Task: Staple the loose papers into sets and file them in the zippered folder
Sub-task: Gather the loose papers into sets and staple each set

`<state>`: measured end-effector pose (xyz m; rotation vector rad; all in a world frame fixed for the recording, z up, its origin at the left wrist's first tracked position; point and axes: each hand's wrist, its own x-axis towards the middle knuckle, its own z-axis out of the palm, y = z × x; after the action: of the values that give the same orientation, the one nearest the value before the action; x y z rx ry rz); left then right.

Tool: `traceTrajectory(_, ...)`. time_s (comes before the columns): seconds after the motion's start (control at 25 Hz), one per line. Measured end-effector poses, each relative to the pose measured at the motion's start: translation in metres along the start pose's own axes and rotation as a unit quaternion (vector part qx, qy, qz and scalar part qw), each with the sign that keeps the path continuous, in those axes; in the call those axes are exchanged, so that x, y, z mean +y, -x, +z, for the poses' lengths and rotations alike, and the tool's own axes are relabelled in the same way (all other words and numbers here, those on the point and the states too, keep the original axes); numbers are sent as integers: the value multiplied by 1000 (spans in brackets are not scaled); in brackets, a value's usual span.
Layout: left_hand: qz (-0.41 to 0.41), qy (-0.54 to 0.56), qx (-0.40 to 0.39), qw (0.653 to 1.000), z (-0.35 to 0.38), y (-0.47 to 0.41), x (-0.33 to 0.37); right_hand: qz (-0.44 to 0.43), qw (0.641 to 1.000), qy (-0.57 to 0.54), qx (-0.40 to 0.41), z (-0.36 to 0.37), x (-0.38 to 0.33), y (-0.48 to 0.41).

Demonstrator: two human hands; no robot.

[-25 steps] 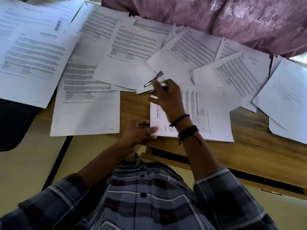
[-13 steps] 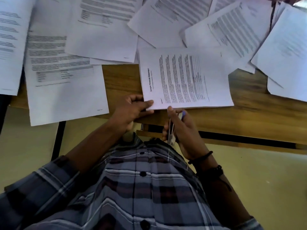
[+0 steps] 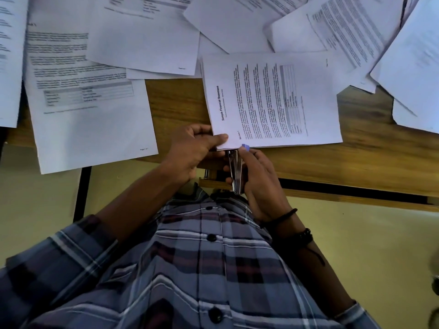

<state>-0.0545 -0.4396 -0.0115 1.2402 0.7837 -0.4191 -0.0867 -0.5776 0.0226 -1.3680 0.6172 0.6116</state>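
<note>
A set of printed sheets headed "Sample Financial Statement" [image 3: 273, 100] lies at the near edge of the wooden table [image 3: 356, 157]. My left hand [image 3: 192, 148] pinches its near-left corner, thumb on top. My right hand [image 3: 259, 181] grips a small metal stapler [image 3: 236, 172] with a blue tip. The stapler's mouth sits at that same corner, just right of my left thumb. Many other loose printed papers [image 3: 90, 115] lie spread over the table. No zippered folder is in view.
More sheets overlap at the back [image 3: 147, 36] and at the right [image 3: 408, 60], some hanging over the table's edge. A dark table leg [image 3: 82, 193] stands at the left above a pale yellow floor [image 3: 356, 245]. My plaid shirt fills the bottom of the view.
My right hand brought the stapler from the far side of the sheets to the near edge. It has now risen until its tip meets the corner that my left hand pinches.
</note>
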Motion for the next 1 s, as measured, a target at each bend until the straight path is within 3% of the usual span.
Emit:
traceTrajectory(0.36, 0, -1, -7, 1000, -2, -1, 1, 63, 995, -74, -22, -7, 0, -1)
traceTrajectory(0.6, 19, -15, -2, 1000, 0, 5, 0, 86, 973, -201, -80, -3, -2, -15)
traceTrajectory(1.0, -7, 15, -13, 1000, 1, 13, 0, 108, 968, -206, -89, 7, -4, -30)
